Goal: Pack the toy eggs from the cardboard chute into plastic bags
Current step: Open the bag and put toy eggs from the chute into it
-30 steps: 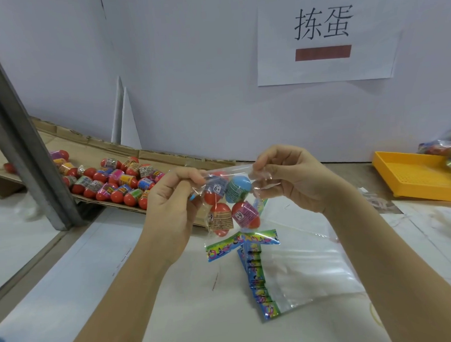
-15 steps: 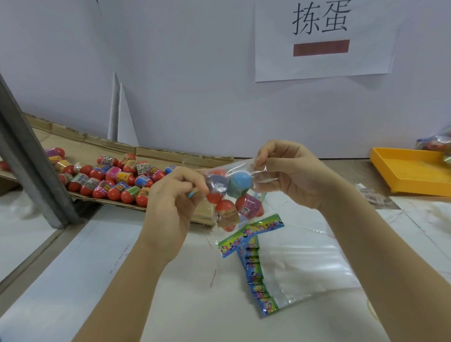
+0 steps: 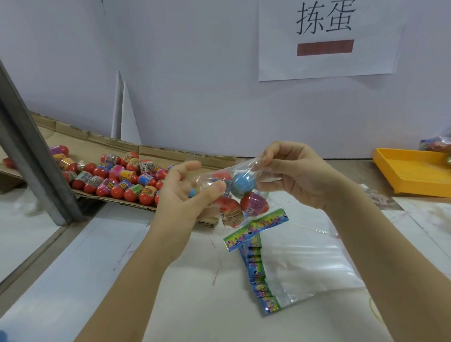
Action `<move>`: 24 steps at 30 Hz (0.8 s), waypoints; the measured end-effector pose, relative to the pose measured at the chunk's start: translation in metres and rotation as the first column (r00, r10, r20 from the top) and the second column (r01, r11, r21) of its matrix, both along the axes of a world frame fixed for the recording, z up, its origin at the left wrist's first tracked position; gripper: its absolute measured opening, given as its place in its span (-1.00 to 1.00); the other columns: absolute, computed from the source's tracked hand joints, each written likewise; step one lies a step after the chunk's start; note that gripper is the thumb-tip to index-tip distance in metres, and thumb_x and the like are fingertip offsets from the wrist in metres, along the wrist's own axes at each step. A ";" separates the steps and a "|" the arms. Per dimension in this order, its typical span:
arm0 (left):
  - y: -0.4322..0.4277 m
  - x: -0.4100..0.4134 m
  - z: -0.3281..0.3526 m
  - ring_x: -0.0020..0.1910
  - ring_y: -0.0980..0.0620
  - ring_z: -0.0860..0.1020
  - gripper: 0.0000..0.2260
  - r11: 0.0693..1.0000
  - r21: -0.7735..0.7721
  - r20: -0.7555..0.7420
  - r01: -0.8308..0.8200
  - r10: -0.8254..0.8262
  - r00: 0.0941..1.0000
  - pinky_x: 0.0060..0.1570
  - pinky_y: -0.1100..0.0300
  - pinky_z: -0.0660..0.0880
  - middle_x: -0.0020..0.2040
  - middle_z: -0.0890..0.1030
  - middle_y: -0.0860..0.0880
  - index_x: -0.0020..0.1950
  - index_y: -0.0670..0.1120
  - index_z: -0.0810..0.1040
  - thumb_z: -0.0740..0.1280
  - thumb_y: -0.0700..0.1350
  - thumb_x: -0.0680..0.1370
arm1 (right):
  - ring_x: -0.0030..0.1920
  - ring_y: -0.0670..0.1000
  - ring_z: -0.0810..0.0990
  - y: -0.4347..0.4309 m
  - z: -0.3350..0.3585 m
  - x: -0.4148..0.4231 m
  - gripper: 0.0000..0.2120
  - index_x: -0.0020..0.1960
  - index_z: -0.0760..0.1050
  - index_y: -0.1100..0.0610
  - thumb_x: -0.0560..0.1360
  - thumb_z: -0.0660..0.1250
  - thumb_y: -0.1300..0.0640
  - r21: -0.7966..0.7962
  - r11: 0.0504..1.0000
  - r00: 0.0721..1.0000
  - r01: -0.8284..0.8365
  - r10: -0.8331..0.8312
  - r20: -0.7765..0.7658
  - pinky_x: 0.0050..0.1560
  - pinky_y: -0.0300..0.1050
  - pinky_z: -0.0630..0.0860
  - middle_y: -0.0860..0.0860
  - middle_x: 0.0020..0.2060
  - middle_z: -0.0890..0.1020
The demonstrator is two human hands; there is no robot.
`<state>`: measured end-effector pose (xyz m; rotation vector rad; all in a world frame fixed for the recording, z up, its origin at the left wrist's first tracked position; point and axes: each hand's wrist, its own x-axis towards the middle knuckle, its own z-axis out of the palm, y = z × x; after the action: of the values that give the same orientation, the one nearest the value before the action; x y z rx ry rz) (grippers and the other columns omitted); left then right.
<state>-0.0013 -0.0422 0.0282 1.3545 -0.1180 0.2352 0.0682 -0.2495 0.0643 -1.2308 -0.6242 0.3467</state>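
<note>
A clear plastic bag (image 3: 265,178) holding several toy eggs, one blue (image 3: 243,184) and the others red, hangs in the air between my hands, its coloured printed strip at the bottom. My left hand (image 3: 181,199) curls round the bag's left end, thumb raised above it. My right hand (image 3: 298,177) pinches the bag's upper right edge. Behind my left hand, the cardboard chute (image 3: 166,153) slopes down from the left, with a pile of loose toy eggs (image 3: 120,181) lying on it.
A stack of empty plastic bags (image 3: 303,271) lies on the white table under my right forearm. A yellow tray (image 3: 415,171) with filled bags (image 3: 450,143) stands at the right. A grey metal post (image 3: 21,134) leans at the left.
My left thumb has lifted off the bag's edge and the hand now cups its left end. The bag has tilted so its printed strip points down to the right.
</note>
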 end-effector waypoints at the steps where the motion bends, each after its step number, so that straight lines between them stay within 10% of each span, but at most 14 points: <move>1: -0.001 -0.001 0.001 -0.23 0.01 0.68 -0.51 0.998 0.028 -0.028 0.048 -0.047 0.999 -0.31 0.18 0.61 -0.13 0.71 -0.04 0.07 0.06 0.60 0.63 0.03 0.18 | -0.31 0.01 0.67 -0.001 0.000 0.000 -0.84 -0.36 0.61 0.11 0.33 0.35 0.30 0.003 1.000 1.000 -0.012 0.012 0.002 -0.27 -0.12 0.62 0.06 -0.30 0.67; 8: 0.002 -0.004 0.004 -0.30 0.05 0.68 -0.72 0.999 0.027 0.082 0.020 -0.022 0.996 -0.34 0.19 0.63 -0.28 0.71 -0.03 -0.08 0.08 0.74 0.51 0.05 0.23 | -0.02 0.15 0.66 -0.013 0.001 0.006 -0.70 -0.24 0.49 0.16 0.44 0.18 0.52 0.134 0.974 0.983 0.181 -0.173 -0.069 0.00 0.06 0.63 0.09 -0.07 0.66; 11: 0.001 -0.005 0.005 -0.29 0.03 0.68 -0.71 0.999 0.031 0.078 0.024 -0.026 0.997 -0.30 0.14 0.65 -0.24 0.72 -0.07 -0.06 0.07 0.74 0.51 0.04 0.24 | 0.01 0.17 0.65 -0.013 0.003 0.006 -0.86 0.00 0.50 0.14 0.45 0.32 0.26 0.083 0.978 0.978 0.190 -0.181 -0.103 0.04 0.09 0.61 0.08 0.00 0.65; 14: 0.000 -0.006 0.005 -0.28 0.00 0.69 -0.69 0.999 0.036 0.080 0.040 -0.043 0.996 -0.30 0.14 0.64 -0.19 0.72 -0.11 -0.02 0.05 0.73 0.52 0.04 0.26 | -0.10 0.11 0.67 -0.008 0.000 0.002 -0.58 0.18 0.56 0.06 0.35 0.46 -0.01 -0.211 0.977 0.998 0.014 -0.027 -0.060 -0.09 0.02 0.64 0.08 0.04 0.64; 24: 0.006 0.006 -0.002 -0.23 -0.02 0.71 -0.84 0.998 -0.060 0.092 -0.010 0.015 0.996 -0.32 0.18 0.63 -0.20 0.72 -0.10 -0.15 0.03 0.75 0.46 -0.09 0.31 | -0.42 -0.02 0.55 -0.009 0.008 0.000 -0.78 -0.14 0.69 0.12 0.26 0.48 0.05 -0.202 0.965 0.985 0.168 -0.158 0.067 -0.37 -0.16 0.57 0.01 -0.31 0.68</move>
<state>0.0048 -0.0363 0.0266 1.2852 -0.1791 0.3099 0.0682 -0.2584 0.0723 -1.4851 -0.5345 0.2479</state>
